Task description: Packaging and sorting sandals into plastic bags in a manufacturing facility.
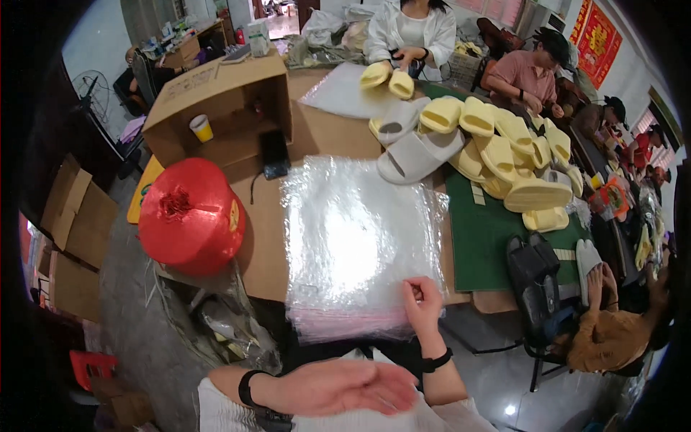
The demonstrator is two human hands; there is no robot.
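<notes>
- The long brown cardboard-covered work table (270,252) ran away from us, with a dark green mat (489,237) over its right part.
- An open brown cardboard box (216,108) lay on its side at the far left of the table; a yellow paper cup (202,128) stood inside it.
- A flat stack of clear glossy plastic bags (360,245) lay in the middle of the table in front of us; its near edge showed pinkish.
- A round red spool of plastic twine (191,216) sat at the table's left edge, beside the stack.
- A pile of pale yellow and grey foam slippers (489,144) lay beyond the stack, partly on the mat.
- Our left hand (345,387) hovered low and blurred, fingers stretched flat and apart, holding nothing.
- Our right hand (423,301) rested on the stack's near right corner; thumb and fingertips were pinched together on the edge of a bag.
</notes>
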